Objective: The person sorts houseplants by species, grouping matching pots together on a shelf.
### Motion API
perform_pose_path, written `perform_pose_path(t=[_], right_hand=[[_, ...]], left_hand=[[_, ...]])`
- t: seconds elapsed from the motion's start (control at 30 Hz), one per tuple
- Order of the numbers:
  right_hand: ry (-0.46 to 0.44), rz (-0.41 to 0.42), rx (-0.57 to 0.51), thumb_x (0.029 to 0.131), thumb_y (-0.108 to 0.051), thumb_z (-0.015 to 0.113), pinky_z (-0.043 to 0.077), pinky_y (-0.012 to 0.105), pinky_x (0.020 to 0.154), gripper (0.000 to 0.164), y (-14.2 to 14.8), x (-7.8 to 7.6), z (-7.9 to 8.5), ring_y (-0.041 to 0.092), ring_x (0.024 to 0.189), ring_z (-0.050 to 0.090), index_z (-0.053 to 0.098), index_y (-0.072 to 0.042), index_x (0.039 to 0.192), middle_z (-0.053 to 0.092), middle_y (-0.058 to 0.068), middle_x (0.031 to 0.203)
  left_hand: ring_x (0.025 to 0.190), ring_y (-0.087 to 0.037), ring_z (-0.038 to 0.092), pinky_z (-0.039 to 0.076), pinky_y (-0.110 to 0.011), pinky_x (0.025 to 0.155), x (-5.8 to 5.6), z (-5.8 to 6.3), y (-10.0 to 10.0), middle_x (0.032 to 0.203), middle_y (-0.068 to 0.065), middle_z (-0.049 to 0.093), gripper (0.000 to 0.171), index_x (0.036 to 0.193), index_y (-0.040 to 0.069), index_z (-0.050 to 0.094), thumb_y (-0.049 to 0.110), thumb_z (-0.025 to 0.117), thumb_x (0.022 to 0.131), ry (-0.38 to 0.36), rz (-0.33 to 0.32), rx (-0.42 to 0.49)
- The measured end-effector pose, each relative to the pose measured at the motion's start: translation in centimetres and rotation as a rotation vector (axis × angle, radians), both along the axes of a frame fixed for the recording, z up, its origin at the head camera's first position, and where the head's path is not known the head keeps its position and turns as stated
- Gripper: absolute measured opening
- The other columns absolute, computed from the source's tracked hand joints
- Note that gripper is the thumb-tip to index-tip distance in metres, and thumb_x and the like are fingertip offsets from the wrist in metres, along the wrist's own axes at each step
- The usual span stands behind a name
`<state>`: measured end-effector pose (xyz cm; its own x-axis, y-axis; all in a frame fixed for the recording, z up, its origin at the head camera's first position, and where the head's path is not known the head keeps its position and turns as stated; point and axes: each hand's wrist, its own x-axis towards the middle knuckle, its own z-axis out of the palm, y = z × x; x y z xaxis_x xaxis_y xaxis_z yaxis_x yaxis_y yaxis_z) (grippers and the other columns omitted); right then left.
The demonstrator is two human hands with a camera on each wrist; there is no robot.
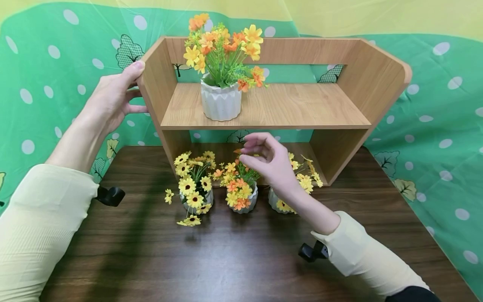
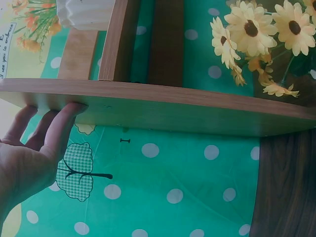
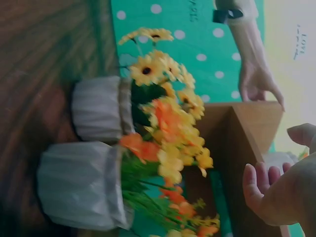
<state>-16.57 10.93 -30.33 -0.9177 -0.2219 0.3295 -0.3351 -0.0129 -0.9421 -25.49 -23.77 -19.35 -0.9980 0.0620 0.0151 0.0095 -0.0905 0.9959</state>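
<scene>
My left hand grips the upright wooden shelf. 1 white pot of orange-yellow flowers stands on its upper board; 3 flowerpots stand on the counter near my right hand.

In the left wrist view, a line of small dark lettering is running sideways up the pale panel at the left edge — "you to embrace" is showing, and a larger capital E is standing above it. In the right wrist view, sideways print on the pale yellow backdrop is reading "LOVE", its other line blurring — while dark capitals on the green dotted cloth are looking too soft to make out.
</scene>
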Motion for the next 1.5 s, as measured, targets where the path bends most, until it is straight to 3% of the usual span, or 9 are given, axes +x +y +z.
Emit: perform_pose_path(t=[0.17, 0.33, 0.4, 0.63, 0.87, 1.1, 1.5], right_hand=[[-0.017, 0.047, 0.022, 0.09, -0.001, 0.073, 0.06, 0.03, 0.098, 0.042, -0.6, 0.9, -1.6, 0.034, 0.115, 0.064, 0.059, -0.003, 0.129, 0.063, 0.01, 0.12], [-0.011, 0.073, 0.054, 0.089, 0.0, 0.074, 0.059, 0.031, 0.1, 0.045, -0.6, 1.6, -3.3, 0.037, 0.116, 0.061, 0.058, 0.001, 0.131, 0.059, 0.023, 0.128], [-0.005, 0.075, 0.065, 0.089, 0.0, 0.074, 0.059, 0.033, 0.1, 0.045, -0.5, 1.8, -3.9, 0.04, 0.117, 0.06, 0.057, 0.002, 0.131, 0.058, 0.026, 0.129], [0.004, 0.038, 0.121, 0.087, -0.002, 0.077, 0.058, 0.039, 0.102, 0.049, 0.0, 2.7, -6.3, 0.038, 0.117, 0.061, 0.057, -0.006, 0.132, 0.058, 0.025, 0.128], [0.026, -0.072, 0.183, 0.086, -0.007, 0.081, 0.054, 0.038, 0.108, 0.058, 0.3, 4.0, -8.2, 0.028, 0.12, 0.06, 0.054, -0.005, 0.137, 0.057, 0.02, 0.134], [0.001, -0.158, 0.22, 0.085, -0.014, 0.084, 0.048, 0.043, 0.115, 0.069, 0.4, 4.6, -9.7, 0.034, 0.13, 0.055, 0.049, -0.007, 0.144, 0.053, 0.016, 0.139], [-0.166, -0.26, 0.341, 0.074, -0.029, 0.094, 0.042, 0.047, 0.121, 0.094, 0.3, 5.2, -11.3, 0.03, 0.14, 0.049, 0.041, -0.023, 0.152, 0.041, 0.001, 0.153]], left_hand=[[0.134, -0.028, 0.046, 0.066, -0.034, 0.069, 0.0, 0.0, 0.0, 0.158, 0.003, 0.037, 0.05, 0.137, 0.017, 0.064, 0.043, 0.071, 0.095, -0.001, 0.005, 0.003], [0.134, -0.028, 0.045, 0.066, -0.034, 0.069, -0.1, -0.1, 0.2, 0.158, 0.005, 0.035, 0.035, 0.107, 0.01, 0.071, 0.042, 0.073, 0.094, -0.002, 0.009, 0.007], [0.135, -0.028, 0.045, 0.066, -0.034, 0.068, -0.1, -0.1, 0.2, 0.158, 0.005, 0.035, 0.035, 0.102, 0.009, 0.069, 0.042, 0.073, 0.094, -0.001, 0.011, 0.005], [0.135, -0.028, 0.044, 0.066, -0.035, 0.068, -0.1, 0.0, 0.2, 0.158, 0.004, 0.035, 0.05, 0.136, 0.014, 0.063, 0.041, 0.072, 0.095, -0.002, 0.006, 0.015], [0.134, -0.028, 0.045, 0.066, -0.035, 0.068, -0.1, 0.0, 0.1, 0.157, 0.003, 0.036, 0.045, 0.13, 0.013, 0.066, 0.04, 0.072, 0.095, 0.001, 0.009, 0.023], [0.135, -0.028, 0.046, 0.066, -0.035, 0.068, -0.1, 0.0, 0.1, 0.157, 0.003, 0.037, 0.056, 0.143, 0.015, 0.058, 0.041, 0.072, 0.095, -0.004, 0.011, 0.021], [0.137, -0.028, 0.043, 0.066, -0.032, 0.069, 0.0, 0.0, 0.0, 0.159, 0.001, 0.035, 0.064, 0.151, 0.018, 0.051, 0.044, 0.07, 0.096, 0.003, 0.008, -0.021]])
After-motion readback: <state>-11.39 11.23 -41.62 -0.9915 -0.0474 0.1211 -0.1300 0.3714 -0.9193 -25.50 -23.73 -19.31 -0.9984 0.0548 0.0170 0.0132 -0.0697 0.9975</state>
